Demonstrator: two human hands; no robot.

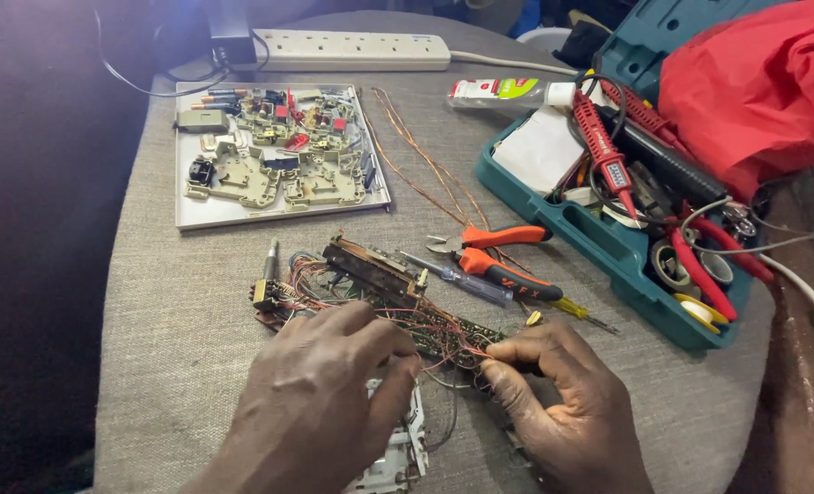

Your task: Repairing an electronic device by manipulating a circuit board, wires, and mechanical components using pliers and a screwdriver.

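Note:
A wired circuit board with thin red and coloured wires lies on the grey cloth table in front of me. My left hand rests on its near edge, fingers curled over it and over a white plastic part below. My right hand pinches thin wires at the board's right end between thumb and forefinger.
Orange-handled cutters and a small screwdriver lie just beyond the board. A white tray of beige parts sits at back left, a power strip behind it. A teal tool case and red cloth fill the right. Copper wire strands cross the middle.

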